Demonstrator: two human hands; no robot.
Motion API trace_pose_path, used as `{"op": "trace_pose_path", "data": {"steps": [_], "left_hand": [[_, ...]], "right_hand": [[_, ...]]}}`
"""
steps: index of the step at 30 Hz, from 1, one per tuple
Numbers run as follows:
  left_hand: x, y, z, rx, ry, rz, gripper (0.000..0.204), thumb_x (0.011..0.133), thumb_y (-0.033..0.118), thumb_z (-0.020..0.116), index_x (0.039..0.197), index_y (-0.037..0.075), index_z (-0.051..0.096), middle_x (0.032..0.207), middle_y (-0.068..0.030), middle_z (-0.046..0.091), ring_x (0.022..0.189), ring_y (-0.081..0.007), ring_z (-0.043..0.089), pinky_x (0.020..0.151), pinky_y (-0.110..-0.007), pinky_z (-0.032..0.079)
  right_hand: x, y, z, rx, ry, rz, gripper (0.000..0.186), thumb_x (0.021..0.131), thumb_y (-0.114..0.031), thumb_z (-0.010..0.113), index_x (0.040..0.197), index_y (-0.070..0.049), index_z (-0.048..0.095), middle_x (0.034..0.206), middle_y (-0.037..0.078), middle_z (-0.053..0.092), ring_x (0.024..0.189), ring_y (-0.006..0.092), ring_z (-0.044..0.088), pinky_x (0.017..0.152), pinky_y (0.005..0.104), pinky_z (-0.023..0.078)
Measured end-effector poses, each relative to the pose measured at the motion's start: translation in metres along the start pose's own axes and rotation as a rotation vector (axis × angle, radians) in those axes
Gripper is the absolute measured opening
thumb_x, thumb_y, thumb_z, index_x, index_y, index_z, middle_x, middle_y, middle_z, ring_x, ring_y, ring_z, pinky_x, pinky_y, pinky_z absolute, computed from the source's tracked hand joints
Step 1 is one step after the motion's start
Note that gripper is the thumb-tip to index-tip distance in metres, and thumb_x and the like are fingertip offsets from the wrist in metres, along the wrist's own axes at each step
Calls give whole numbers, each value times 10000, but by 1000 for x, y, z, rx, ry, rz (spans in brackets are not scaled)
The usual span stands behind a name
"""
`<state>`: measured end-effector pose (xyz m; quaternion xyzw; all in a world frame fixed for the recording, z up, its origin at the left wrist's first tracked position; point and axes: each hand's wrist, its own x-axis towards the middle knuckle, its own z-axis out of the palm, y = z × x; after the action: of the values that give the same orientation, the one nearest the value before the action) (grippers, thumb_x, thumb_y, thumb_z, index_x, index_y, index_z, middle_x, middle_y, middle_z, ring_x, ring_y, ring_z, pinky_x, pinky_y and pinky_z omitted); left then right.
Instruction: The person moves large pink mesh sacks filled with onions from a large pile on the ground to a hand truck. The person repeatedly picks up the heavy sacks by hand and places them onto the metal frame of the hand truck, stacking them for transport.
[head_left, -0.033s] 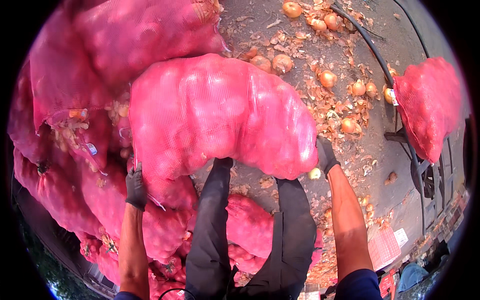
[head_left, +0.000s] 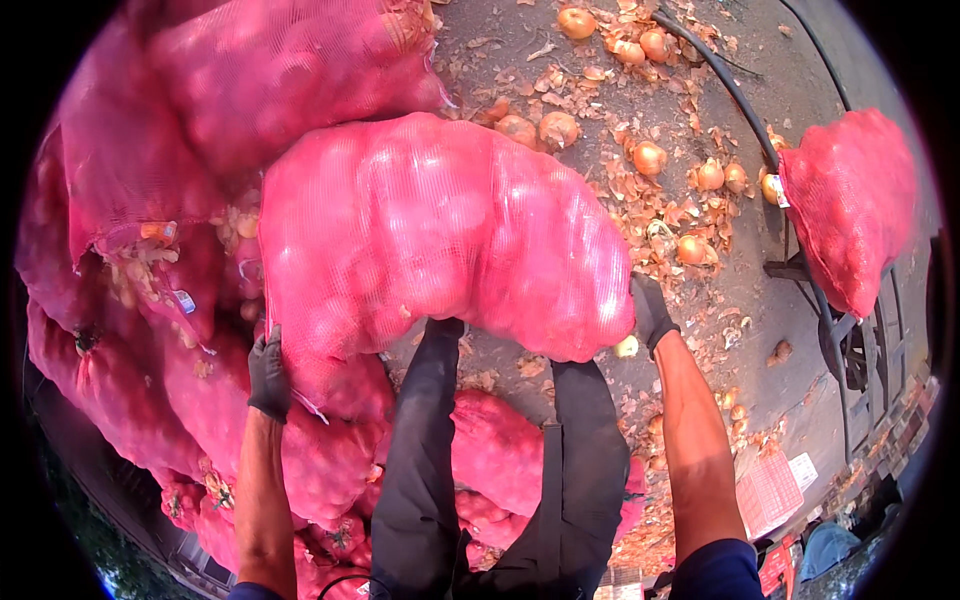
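Observation:
A large red mesh sack of onions (head_left: 440, 230) lies bowed across the view in front of my legs. My left hand (head_left: 269, 370), in a dark glove, grips the sack's left end near its lower corner, its fingers curled into the mesh. At the sack's right end, my right hand (head_left: 652, 308), gloved too, is closed on the mesh, its fingertips partly hidden behind the bulge. Below the sack's left end lies another full red sack (head_left: 335, 450). A pale onion (head_left: 626, 346) shows just under the right end.
Full red sacks (head_left: 290, 70) are piled along the left side. Loose onions (head_left: 649, 157) and dry skins litter the ground. On the right, one red sack (head_left: 850, 205) rests on a dark metal hand truck (head_left: 845, 350). A red-and-white crate (head_left: 768, 495) stands at lower right.
Hardly anything differs. The surroundings sit slightly further left in view, while both hands keep their grip on the sack.

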<state>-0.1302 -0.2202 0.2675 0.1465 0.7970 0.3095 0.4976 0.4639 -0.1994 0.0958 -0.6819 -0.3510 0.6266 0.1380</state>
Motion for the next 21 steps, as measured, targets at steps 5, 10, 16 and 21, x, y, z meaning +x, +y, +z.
{"op": "trace_pose_path", "data": {"steps": [5, 10, 16, 21], "left_hand": [[-16, 46, -3, -26, -99, 5, 253, 956, 235, 563, 1095, 28, 602, 1013, -21, 648, 882, -101, 598, 812, -259, 489], [-42, 69, 7, -1, -198, -78, 275, 965, 218, 537, 1133, 9, 594, 1038, -35, 645, 907, -108, 602, 816, -261, 493], [-59, 3, -5, 71, -197, -173, 255, 972, 201, 512, 1114, 6, 596, 1039, -52, 636, 898, -126, 606, 801, -272, 500], [-87, -20, 4, 43, -138, -311, 272, 944, 262, 567, 1063, 19, 593, 848, 11, 587, 701, -82, 512, 624, -257, 442]], "right_hand": [[-59, -42, -23, -59, 68, -41, 320, 938, -195, 440, 1050, 42, 625, 968, 121, 660, 884, 174, 595, 790, 336, 460], [-130, -70, -44, 178, 60, 95, 298, 944, -169, 437, 965, 46, 642, 901, 52, 658, 814, 110, 572, 732, 320, 465], [-182, -100, -67, 84, 83, 112, 298, 930, -182, 459, 959, 52, 640, 878, 45, 643, 782, 106, 561, 708, 295, 465], [-203, -80, -84, 85, 102, 161, 316, 935, -200, 447, 970, 60, 623, 891, 111, 648, 826, 134, 570, 740, 315, 457]]}}
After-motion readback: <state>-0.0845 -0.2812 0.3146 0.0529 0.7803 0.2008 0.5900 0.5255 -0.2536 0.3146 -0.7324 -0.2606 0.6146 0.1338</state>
